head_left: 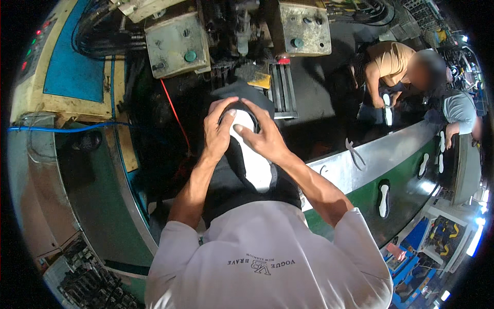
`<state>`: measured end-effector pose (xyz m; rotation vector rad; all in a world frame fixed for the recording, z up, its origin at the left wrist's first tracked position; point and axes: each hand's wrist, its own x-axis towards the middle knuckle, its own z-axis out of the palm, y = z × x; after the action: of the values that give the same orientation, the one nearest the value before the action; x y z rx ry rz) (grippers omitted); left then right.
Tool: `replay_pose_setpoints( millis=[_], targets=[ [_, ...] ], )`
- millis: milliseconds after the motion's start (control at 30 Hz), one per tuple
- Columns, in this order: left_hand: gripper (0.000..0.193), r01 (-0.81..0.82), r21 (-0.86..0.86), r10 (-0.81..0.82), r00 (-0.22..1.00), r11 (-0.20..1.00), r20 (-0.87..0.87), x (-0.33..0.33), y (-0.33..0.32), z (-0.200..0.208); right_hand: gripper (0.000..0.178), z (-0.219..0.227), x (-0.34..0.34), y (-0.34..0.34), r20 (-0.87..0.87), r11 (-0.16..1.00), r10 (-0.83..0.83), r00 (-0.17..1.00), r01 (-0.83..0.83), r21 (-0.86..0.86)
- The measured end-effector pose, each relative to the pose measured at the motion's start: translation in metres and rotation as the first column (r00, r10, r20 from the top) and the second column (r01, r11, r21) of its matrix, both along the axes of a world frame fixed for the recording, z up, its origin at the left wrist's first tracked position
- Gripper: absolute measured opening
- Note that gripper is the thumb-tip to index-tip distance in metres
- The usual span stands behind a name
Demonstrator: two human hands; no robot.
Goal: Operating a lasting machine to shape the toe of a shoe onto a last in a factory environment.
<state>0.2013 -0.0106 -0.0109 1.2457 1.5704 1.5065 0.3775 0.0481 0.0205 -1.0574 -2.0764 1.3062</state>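
Observation:
A black shoe upper with a white underside (256, 164) lies bottom up over my lap, its far end between my hands. Around the left of that far end curl the fingers of my left hand (218, 127), with the thumb on the rim of the white part. My right hand (266, 135) grips the opposite side, its thumb pressed on the white surface. Both sets of fingertips wrap over the dark far edge, partly out of sight. Dark cloth behind the shoe blends with its outline.
Ahead stands a machine with two control boxes (177, 46) (303, 31). At right, pincers (354, 153) lie on a metal ledge (334, 172) beside a green conveyor (355, 211) carrying shoes (384, 198). Two co-workers (391, 62) (460, 110) are beyond. Another green belt (98, 201) runs at left.

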Motion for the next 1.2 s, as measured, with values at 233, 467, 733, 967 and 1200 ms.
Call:
replay_pose_setpoints(
  millis=[233, 467, 733, 967, 1200],
  targets=[
    [0.041, 0.134, -0.004, -0.131, 0.976, 0.991, 0.176, -0.005, 0.002, 0.003, 0.068, -0.01, 0.021, 0.014, -0.46, 0.614, -0.217, 0.861, -0.246, -0.75],
    [0.042, 0.079, -0.015, -0.079, 0.997, 0.997, 0.025, 0.016, 0.006, 0.014, 0.062, -0.009, 0.021, -0.001, -0.208, 0.985, 0.038, 0.977, -0.072, -0.157],
    [0.069, 0.21, 0.246, -0.299, 0.278, 0.946, 0.913, 0.034, 0.001, -0.009, 0.068, -0.015, 0.04, 0.015, -0.19, 0.971, -0.041, 0.981, -0.006, -0.24],
    [0.067, 0.197, 0.044, -0.167, 0.667, 0.979, 0.726, 0.05, -0.005, -0.03, 0.074, -0.025, 0.041, 0.012, -0.194, 0.977, 0.002, 0.981, -0.043, -0.208],
    [0.052, 0.004, -0.146, 0.037, 0.961, 0.989, 0.274, 0.062, -0.002, -0.021, 0.062, -0.026, 0.033, 0.011, -0.094, 0.977, -0.061, 0.994, 0.04, -0.211]
  ],
)
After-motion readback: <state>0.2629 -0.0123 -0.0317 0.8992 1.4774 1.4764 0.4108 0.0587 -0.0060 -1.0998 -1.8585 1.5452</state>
